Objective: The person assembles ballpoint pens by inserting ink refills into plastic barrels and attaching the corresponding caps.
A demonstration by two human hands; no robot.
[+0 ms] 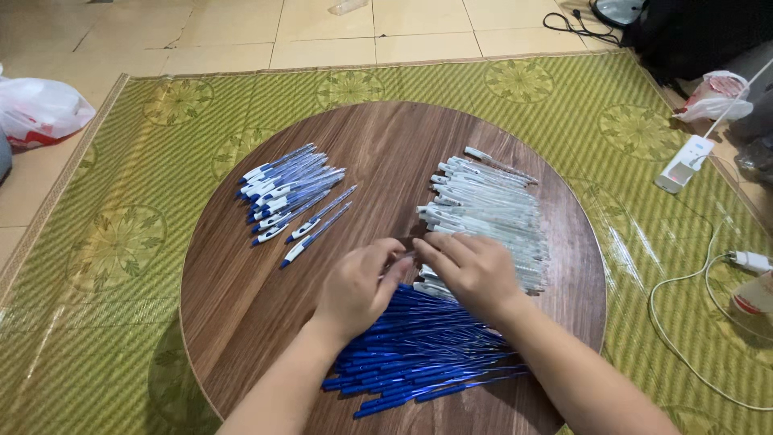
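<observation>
Both hands meet mid round wooden table (241,298): left hand (358,290) and right hand (471,272) curl around one pen part (407,256) (too hidden to identify), above the blue refills (419,354), white barrels (491,209) just right, finished pens (290,193) far left.

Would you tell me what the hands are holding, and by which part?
Both hands, left hand and right hand, meet on a small pen part; fingers hide which part is gripped.
</observation>
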